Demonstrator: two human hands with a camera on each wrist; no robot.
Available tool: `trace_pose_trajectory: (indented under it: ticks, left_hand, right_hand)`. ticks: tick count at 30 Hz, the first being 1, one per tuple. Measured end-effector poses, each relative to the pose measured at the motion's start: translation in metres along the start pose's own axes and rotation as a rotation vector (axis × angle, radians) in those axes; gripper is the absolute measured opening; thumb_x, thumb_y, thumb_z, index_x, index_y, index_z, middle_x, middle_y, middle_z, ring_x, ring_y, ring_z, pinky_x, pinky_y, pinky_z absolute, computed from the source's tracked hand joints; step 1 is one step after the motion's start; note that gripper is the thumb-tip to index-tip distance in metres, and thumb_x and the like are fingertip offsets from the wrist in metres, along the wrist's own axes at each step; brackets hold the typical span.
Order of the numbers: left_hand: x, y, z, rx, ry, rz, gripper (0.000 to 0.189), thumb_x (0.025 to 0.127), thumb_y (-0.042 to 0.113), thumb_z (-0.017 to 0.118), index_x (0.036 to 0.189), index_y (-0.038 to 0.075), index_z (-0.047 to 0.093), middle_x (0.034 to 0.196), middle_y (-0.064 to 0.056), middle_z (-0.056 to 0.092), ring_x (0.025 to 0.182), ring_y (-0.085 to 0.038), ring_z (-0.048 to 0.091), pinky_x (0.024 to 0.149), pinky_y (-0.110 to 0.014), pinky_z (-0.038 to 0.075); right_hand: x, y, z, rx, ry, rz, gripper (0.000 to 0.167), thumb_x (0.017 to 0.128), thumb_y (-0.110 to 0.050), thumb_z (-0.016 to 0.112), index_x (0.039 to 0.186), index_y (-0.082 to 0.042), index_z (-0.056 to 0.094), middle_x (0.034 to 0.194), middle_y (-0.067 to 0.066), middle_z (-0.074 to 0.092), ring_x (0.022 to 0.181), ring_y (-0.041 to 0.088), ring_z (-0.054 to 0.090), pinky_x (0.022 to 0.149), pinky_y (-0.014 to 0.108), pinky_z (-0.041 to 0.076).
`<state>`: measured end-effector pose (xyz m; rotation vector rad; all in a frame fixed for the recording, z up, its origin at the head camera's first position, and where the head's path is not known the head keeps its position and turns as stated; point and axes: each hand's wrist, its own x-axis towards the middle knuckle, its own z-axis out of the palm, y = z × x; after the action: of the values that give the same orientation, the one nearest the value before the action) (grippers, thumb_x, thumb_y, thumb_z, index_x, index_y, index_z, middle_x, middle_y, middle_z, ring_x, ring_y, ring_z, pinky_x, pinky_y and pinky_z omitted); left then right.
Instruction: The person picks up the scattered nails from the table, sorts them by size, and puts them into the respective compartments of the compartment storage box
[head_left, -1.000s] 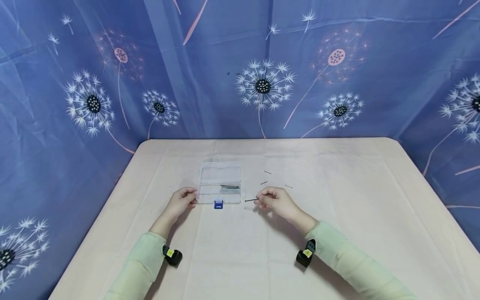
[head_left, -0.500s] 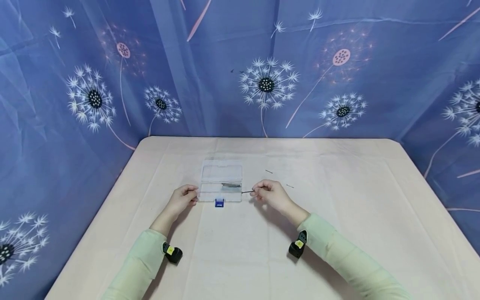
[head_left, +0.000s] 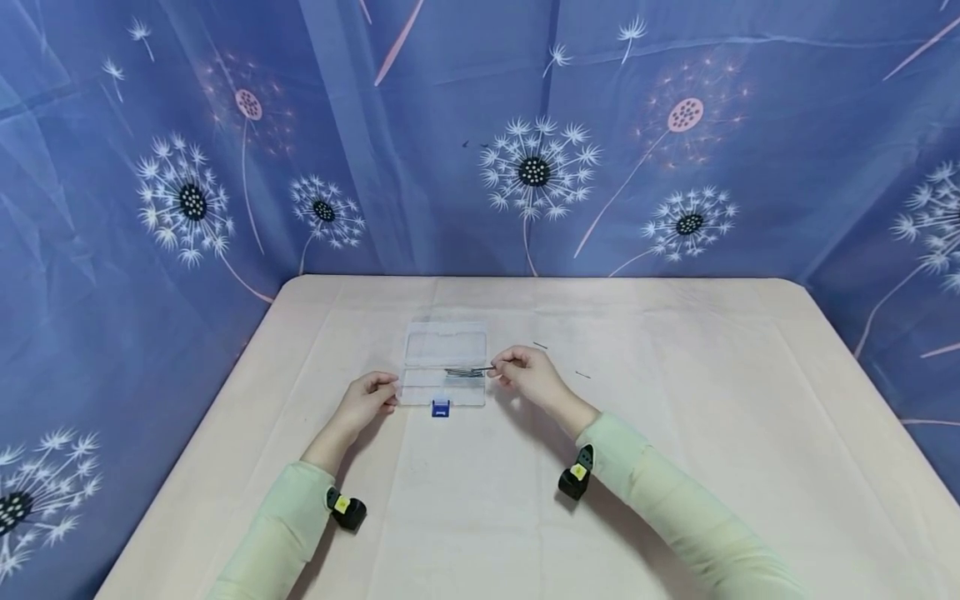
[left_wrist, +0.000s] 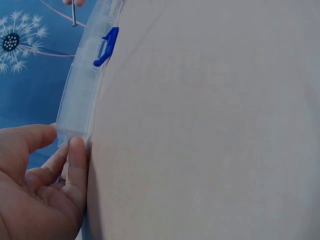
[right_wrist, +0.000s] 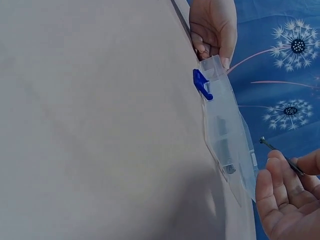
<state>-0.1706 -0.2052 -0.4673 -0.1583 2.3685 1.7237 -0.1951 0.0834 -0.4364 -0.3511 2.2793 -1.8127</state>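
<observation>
R hand (head_left: pixel 528 375) holds a thin dark-grey metal nail (right_wrist: pixel 282 156), pinched btwn thumb & fingertips, narrow grip. It's slim & straight, w/ a wider shiny end out past the fingertips, pointing at the box; a bit sticks out behind the pinch too. On my head cam that end comes up to the box's R edge, just L of the R hand; can't tell if it touches anything there. R wrist cam gives me the wide end clearly; on head cam it's too small to make out. L wrist cam only catches the nail's end & a bit of fingertip, well beyond the L hand.

Just L of the R hand: clear rectangular plastic box (head_left: pixel 420 395), lid (head_left: pixel 446 343) open, folded away from both hands. Bundle of slim dark nails (head_left: pixel 465 373) lies in its far compartment, at the end nearest the R hand. Blue plastic latch (head_left: pixel 440 408) on the near side, btwn the hands. L hand (head_left: pixel 363 398) pinches the box's L end, fingers on the corner per L wrist cam.

Only head cam shows me two loose dark nails on the pale cloth-covered table (head_left: pixel 465 500): one (head_left: pixel 540 344) just beyond the R hand, one (head_left: pixel 582 375) to its R. Blue dandelion-print curtain (head_left: pixel 420 208) beyond both hands.
</observation>
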Motion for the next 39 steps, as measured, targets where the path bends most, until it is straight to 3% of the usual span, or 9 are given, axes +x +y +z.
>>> trace_pose_trajectory:
  ticks: [7, 12, 18, 22, 25, 32, 39]
  left_hand:
    - [0.0, 0.0, 0.0, 0.014, 0.006, -0.007, 0.033, 0.098, 0.008, 0.047, 0.123, -0.013, 0.049, 0.091, -0.008, 0.059, 0.073, -0.005, 0.054, 0.064, -0.013, 0.05]
    - [0.0, -0.001, 0.0, 0.011, 0.01, -0.016, 0.032, 0.098, 0.008, 0.047, 0.123, -0.013, 0.049, 0.09, -0.009, 0.059, 0.072, -0.005, 0.054, 0.064, -0.013, 0.051]
    - [0.0, 0.0, -0.001, -0.003, 0.004, -0.021, 0.033, 0.098, 0.007, 0.048, 0.123, -0.013, 0.049, 0.088, -0.007, 0.058, 0.072, -0.004, 0.054, 0.064, -0.013, 0.051]
    - [0.001, 0.001, -0.002, -0.014, 0.0, -0.02, 0.032, 0.098, 0.007, 0.047, 0.123, -0.014, 0.049, 0.086, -0.005, 0.057, 0.071, -0.004, 0.054, 0.064, -0.012, 0.051]
    - [0.002, 0.002, -0.002, -0.028, -0.007, -0.02, 0.033, 0.097, 0.006, 0.048, 0.123, -0.014, 0.049, 0.085, -0.004, 0.057, 0.07, -0.003, 0.054, 0.063, -0.012, 0.05]
    - [0.0, 0.005, -0.002, -0.038, -0.012, -0.019, 0.034, 0.097, 0.007, 0.048, 0.124, -0.015, 0.047, 0.086, -0.004, 0.058, 0.07, -0.003, 0.054, 0.063, -0.012, 0.05]
    - [0.001, 0.003, -0.002, -0.023, -0.005, -0.028, 0.034, 0.097, 0.007, 0.048, 0.123, -0.014, 0.048, 0.086, -0.004, 0.058, 0.07, -0.003, 0.053, 0.062, -0.012, 0.05]
  right_hand:
    - [0.011, -0.003, 0.006, 0.003, -0.005, 0.009, 0.019, 0.093, 0.002, 0.048, 0.103, 0.014, 0.06, 0.097, 0.03, 0.066, 0.078, 0.031, 0.066, 0.068, 0.029, 0.058]
    - [0.017, -0.005, 0.011, -0.021, -0.017, 0.005, 0.019, 0.094, 0.002, 0.049, 0.103, 0.014, 0.061, 0.097, 0.028, 0.067, 0.086, 0.037, 0.065, 0.072, 0.037, 0.059]
    - [0.022, -0.005, 0.017, -0.076, -0.059, 0.023, 0.02, 0.094, -0.002, 0.051, 0.105, 0.011, 0.061, 0.095, 0.024, 0.069, 0.072, 0.032, 0.063, 0.056, 0.026, 0.053]
    - [0.024, -0.002, 0.017, -0.102, -0.087, 0.027, 0.021, 0.094, -0.002, 0.051, 0.105, 0.011, 0.062, 0.094, 0.023, 0.07, 0.068, 0.025, 0.062, 0.056, 0.022, 0.051]
    - [0.025, 0.0, 0.017, -0.11, -0.094, 0.026, 0.021, 0.093, -0.001, 0.05, 0.106, 0.01, 0.062, 0.093, 0.023, 0.07, 0.067, 0.024, 0.062, 0.056, 0.022, 0.051]
    - [0.026, 0.003, 0.013, -0.111, -0.115, 0.024, 0.025, 0.092, -0.001, 0.051, 0.111, 0.01, 0.06, 0.095, 0.025, 0.069, 0.076, 0.035, 0.063, 0.059, 0.025, 0.052]
    - [0.018, -0.003, -0.002, -0.175, -0.115, -0.023, 0.022, 0.093, -0.004, 0.052, 0.108, 0.009, 0.061, 0.095, 0.022, 0.068, 0.08, 0.04, 0.062, 0.064, 0.036, 0.056]
